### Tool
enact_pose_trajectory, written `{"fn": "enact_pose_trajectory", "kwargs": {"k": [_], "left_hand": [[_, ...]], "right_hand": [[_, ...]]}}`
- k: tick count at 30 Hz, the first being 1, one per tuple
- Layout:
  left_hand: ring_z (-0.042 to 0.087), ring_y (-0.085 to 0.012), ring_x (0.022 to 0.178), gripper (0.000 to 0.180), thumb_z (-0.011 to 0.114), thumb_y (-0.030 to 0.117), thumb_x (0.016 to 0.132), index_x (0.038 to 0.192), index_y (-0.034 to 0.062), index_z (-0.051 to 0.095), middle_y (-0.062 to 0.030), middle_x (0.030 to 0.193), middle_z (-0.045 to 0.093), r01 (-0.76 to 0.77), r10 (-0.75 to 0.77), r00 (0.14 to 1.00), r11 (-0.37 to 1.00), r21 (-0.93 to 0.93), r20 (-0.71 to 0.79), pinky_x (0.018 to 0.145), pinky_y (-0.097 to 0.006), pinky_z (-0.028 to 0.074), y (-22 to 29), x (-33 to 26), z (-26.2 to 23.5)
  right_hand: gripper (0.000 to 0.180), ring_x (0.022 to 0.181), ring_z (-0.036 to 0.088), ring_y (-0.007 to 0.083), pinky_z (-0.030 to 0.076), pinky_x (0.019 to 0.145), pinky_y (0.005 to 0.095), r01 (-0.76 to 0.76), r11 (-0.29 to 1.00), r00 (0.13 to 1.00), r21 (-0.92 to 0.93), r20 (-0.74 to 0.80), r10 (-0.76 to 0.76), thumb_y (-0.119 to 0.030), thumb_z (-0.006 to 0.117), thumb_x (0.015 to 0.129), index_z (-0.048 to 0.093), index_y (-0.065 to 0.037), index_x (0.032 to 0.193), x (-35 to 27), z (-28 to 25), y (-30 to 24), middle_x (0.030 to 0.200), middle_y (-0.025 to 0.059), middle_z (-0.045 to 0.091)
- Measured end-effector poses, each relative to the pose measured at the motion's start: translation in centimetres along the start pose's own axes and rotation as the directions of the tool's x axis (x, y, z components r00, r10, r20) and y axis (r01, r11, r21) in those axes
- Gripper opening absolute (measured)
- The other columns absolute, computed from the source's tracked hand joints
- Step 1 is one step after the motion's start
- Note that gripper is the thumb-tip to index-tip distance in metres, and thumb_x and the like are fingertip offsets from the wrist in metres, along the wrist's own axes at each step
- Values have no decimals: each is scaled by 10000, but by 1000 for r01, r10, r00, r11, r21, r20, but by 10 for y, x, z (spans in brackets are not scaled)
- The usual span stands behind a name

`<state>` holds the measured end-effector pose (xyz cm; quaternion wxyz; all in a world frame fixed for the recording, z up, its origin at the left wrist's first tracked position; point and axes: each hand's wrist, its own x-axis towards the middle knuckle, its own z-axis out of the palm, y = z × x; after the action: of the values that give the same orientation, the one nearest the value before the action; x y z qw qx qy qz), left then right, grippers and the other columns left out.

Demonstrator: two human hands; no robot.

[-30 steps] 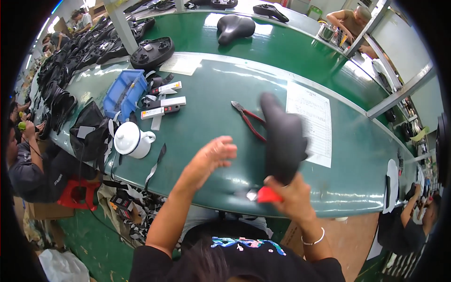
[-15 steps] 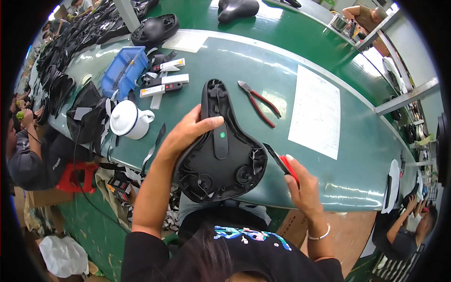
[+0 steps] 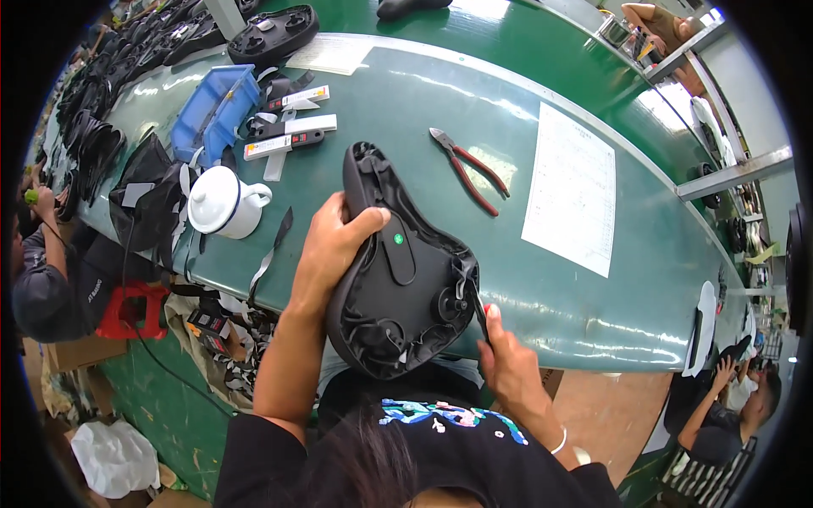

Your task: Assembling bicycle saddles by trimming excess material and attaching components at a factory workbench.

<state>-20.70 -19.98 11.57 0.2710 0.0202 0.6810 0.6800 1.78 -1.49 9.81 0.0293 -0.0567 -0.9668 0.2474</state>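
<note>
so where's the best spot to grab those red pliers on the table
Probably by the two red handles of the pliers, coming straight down from above. They lie flat on the green table, handles spread toward the paper sheet, with bare table around them.

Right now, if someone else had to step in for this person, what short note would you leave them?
Left hand: grips the black bicycle saddle, held underside up at the near edge of the green table.
Right hand: holds a slim tool with its tip at the saddle's rear edge.
Nearby: red-handled pliers, a paper sheet, a white mug, a blue bin.
Done: saddle turned over.
Left: work at the rear edge appears unfinished.
</note>
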Motion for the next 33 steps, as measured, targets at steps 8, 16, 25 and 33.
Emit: {"fn": "enact_pose_trajectory", "kwargs": {"k": [8,16,25,33], "left_hand": [[533,-130,841,451,665,231,780,1088,-56,503,-89,954,551,-64,31,982,982,-179,-185,744,-261,451,-8,-43,1],[507,-142,946,541,677,178,794,1208,-44,410,-94,1081,513,-339,252,871,930,-145,-422,846,-281,417,-34,-54,7],[487,-294,1019,387,688,153,738,1074,42,531,-104,1033,539,-349,682,732,388,853,-11,891,-407,363,-23,-41,-4],[603,-277,897,329,454,345,947,1039,61,591,-112,950,645,-525,195,851,265,809,488,782,-394,426,-10,10,18]], "right_hand": [[630,774,659,183,531,657,293,-37,894,942,446,-282,180,-105,684,825,349,-27,1354,-7,-11,0,1020,174,647],[440,624,552,111,436,515,221,-98,523,960,847,-58,274,-64,616,820,469,-23,1232,107,-6,-16,859,96,615],[350,604,521,133,458,544,248,257,328,654,909,-413,634,-96,620,834,497,-2,1148,110,-37,43,861,81,575],[490,594,591,198,465,536,299,265,962,959,-59,-85,-269,-115,615,847,482,-126,1318,58,-64,18,758,107,595]]}}
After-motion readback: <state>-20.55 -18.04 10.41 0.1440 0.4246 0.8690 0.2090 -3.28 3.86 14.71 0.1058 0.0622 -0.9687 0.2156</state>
